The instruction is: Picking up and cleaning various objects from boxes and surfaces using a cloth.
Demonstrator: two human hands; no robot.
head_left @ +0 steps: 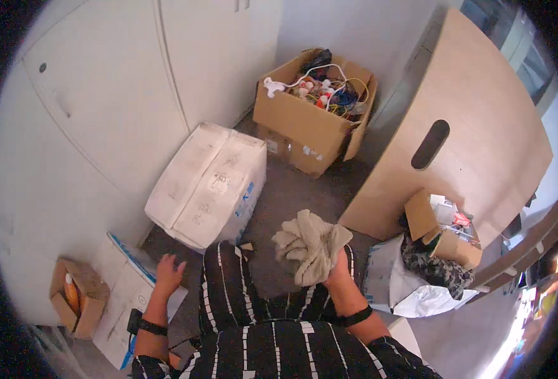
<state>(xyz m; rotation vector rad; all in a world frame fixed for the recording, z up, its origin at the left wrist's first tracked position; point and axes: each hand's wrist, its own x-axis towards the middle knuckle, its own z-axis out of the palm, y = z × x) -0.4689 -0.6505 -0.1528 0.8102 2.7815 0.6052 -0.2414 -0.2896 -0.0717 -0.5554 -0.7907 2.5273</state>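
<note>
A crumpled beige cloth [310,246] is bunched in my right hand [338,270], above the floor in front of my knees. Most of my right fingers are hidden behind its folds. My left hand [169,275] hangs in the air with its fingers apart and holds nothing. Close beyond it stands a closed white carton [208,184] with handwriting and blue print. Below the left hand lies another white carton [127,293] with blue edges.
An open cardboard box [302,128] holds tangled cables at the back. To the right leans a wooden panel [478,118] with a slot. Beside it, a small cardboard box [421,215] sits on camouflage fabric [437,263]. At left, an open box [89,284] contains an orange bottle [72,293]. White cabinets [104,104] line the left.
</note>
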